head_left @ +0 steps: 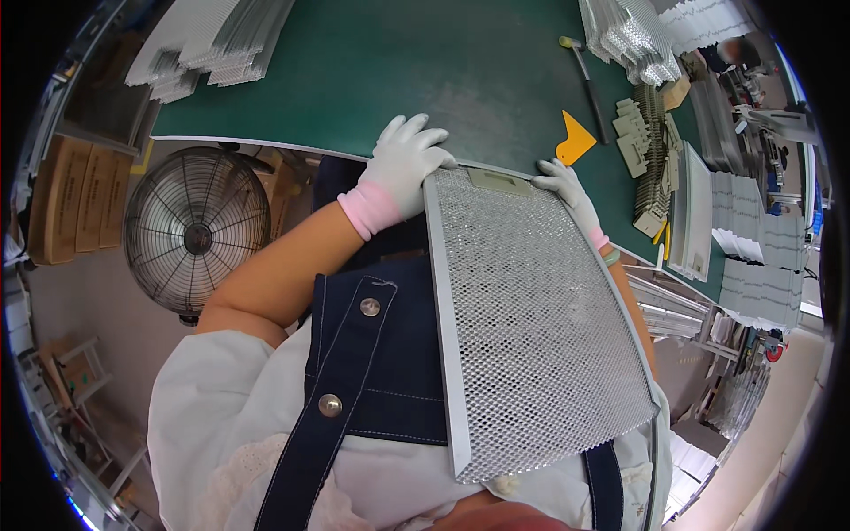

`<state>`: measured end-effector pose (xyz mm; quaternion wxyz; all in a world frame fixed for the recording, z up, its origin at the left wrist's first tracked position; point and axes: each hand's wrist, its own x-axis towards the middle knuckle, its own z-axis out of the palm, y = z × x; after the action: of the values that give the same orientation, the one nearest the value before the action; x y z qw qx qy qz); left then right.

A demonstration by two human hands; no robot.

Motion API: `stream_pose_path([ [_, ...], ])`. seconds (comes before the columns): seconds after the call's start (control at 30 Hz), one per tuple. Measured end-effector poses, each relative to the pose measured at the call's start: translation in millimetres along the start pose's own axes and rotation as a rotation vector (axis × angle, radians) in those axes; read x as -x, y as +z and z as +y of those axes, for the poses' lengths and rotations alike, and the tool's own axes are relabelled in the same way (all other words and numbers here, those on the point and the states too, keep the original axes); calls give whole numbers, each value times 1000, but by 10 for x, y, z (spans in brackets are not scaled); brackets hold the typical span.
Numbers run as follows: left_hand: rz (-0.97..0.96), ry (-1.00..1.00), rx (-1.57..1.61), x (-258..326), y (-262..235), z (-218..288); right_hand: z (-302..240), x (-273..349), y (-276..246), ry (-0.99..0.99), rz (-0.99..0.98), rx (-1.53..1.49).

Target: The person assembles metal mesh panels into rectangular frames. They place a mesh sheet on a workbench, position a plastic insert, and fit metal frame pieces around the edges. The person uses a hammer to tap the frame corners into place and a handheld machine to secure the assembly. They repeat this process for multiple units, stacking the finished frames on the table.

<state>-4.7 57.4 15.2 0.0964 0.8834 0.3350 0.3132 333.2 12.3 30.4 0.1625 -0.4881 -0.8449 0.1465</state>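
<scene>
A rectangular metal mesh filter panel (531,319) with a silver frame leans against my body, its far edge resting at the rim of the green table (425,71). My left hand (403,164), in a white glove with a pink cuff, grips the panel's far left corner. At the far right corner my right hand (567,190), gloved the same way, holds the frame. A small flat metal tab sits at the middle of the panel's far edge.
A yellow scraper (575,139) and a hammer (586,84) lie on the table beyond my right hand. Stacks of mesh panels (212,40) and metal frames (633,35) stand at the back. Small grey parts (651,159) pile up on the right. A floor fan (197,228) stands left.
</scene>
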Motion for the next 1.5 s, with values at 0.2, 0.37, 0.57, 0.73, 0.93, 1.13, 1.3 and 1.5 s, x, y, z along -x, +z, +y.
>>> stream_pose_path([
  [0.2, 96, -2, -93, 20, 45, -27, -46, -30, 90, 54, 153, -70],
  [0.37, 114, 0, 20, 18, 49, -89, -24, -81, 129, 25, 236, -105],
  [0.57, -88, -237, 115, -248, -15, -128, 9, -25, 76, 73, 208, -203],
  [0.73, 43, -214, 102, -251, 47, -217, -38, -32, 129, 378, 249, -275],
  [0.93, 3, -253, 22, -324, 2, -229, 51, -115, 141, 433, 264, -551],
  [1.13, -79, -125, 190, -298, 14, -356, 230, 16, 135, 135, 199, -262],
  [1.3, -143, 34, 130, -403, 77, -377, -29, -109, 91, 312, 236, -225],
  [1.5, -464, -195, 185, -586, -206, -403, 18, -129, 64, 442, 213, -390],
])
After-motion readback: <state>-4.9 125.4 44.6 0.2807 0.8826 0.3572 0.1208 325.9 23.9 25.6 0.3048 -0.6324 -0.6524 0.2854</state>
